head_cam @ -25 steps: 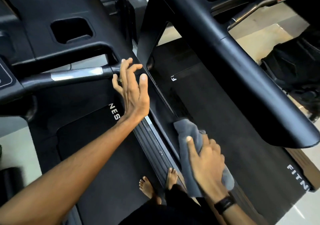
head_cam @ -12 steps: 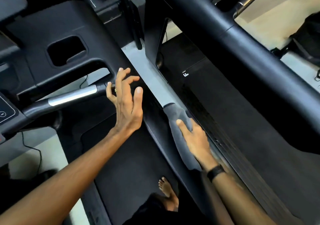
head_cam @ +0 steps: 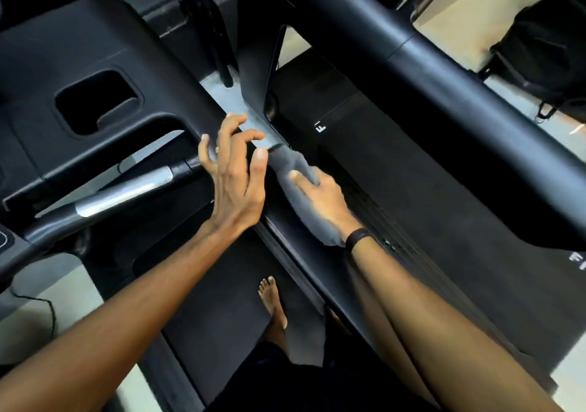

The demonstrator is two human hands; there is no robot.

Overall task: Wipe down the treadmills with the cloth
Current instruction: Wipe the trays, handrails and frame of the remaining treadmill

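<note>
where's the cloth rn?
Head view, centre: cloth under the right hand on the right treadmill's side rail, beside the left hand.

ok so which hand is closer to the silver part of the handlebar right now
Left. The left hand hovers by the inner end of the silver grip, not clearly touching it. The right hand is farther off, pressing the grey cloth on the side rail.

The cloth point(head_cam: 296, 189) is plain grey. Both treadmills are black: the left treadmill point(head_cam: 95, 63) has a silver handlebar strip point(head_cam: 123, 194), the right treadmill point(head_cam: 428, 196) white lettering. The wristband point(head_cam: 356, 237) is black, the floor point(head_cam: 469, 12) pale cream.
</note>
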